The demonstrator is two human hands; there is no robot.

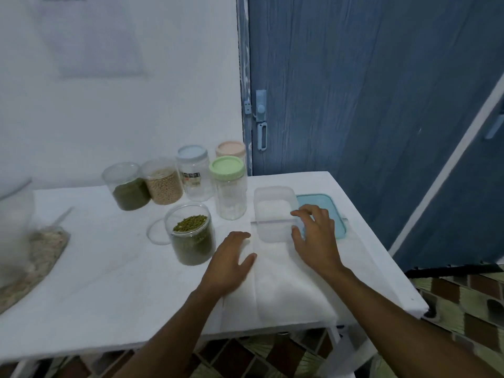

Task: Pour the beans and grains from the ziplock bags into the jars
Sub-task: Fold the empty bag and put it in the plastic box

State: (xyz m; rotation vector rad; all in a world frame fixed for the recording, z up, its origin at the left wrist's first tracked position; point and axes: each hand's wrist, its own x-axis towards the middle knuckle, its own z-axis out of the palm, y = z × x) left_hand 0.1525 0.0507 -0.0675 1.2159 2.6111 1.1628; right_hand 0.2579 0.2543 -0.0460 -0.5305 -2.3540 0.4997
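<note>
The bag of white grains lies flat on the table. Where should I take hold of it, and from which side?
Grip the bag just below its zip strip, one hand at each end, coming in from the left and right edges. It lies flat with the zip end away from you, by the clear box; the full body looks slack and would probably sag.

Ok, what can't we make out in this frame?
Head view only:
Pink-lid jar: body hidden behind the green-lid jar.
Big container, left edge: blurred, cut off.
Blue-lid jar label: too small to read.
Right hand: covers the ziplock bag zip end; grip unclear.
</note>
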